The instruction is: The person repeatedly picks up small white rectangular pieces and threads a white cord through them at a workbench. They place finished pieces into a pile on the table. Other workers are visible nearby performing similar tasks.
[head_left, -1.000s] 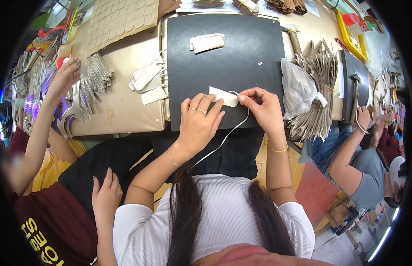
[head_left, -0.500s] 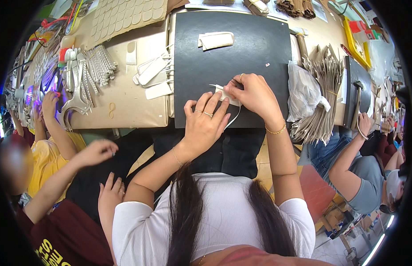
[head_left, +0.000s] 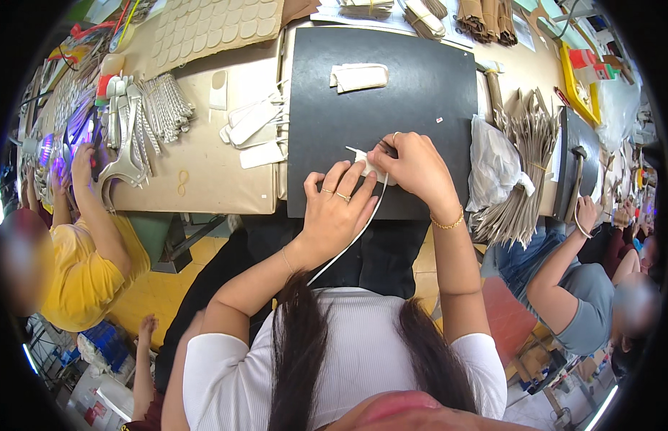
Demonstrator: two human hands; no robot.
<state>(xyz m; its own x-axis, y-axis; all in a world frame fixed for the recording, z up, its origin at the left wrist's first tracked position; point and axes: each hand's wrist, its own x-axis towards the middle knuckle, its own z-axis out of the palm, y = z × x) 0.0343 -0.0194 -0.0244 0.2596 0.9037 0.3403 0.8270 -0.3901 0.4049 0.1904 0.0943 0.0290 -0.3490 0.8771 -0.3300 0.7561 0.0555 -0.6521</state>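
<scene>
Left hand point(head_left: 337, 212) flat on the mat, fingers spread and slightly curled, fingertips pressing down a small off-white flat piece point(head_left: 363, 163); two rings visible. Right hand point(head_left: 414, 167) closed in a pinch on the same piece's far end, thin gold bracelet at the wrist. Piece sits near the front edge of a matte black rectangular mat point(head_left: 413, 79), between both hands. A thin white cord point(head_left: 348, 244) curves from the piece back toward the body. Another folded off-white piece point(head_left: 359, 76) lies further up the mat, well apart. Left of the mat: pale flat strips point(head_left: 253, 133) on a tan board point(head_left: 197, 179). Right: crinkled clear plastic bag point(head_left: 492, 161) beside a bundle of brown card pieces point(head_left: 524, 179)
</scene>
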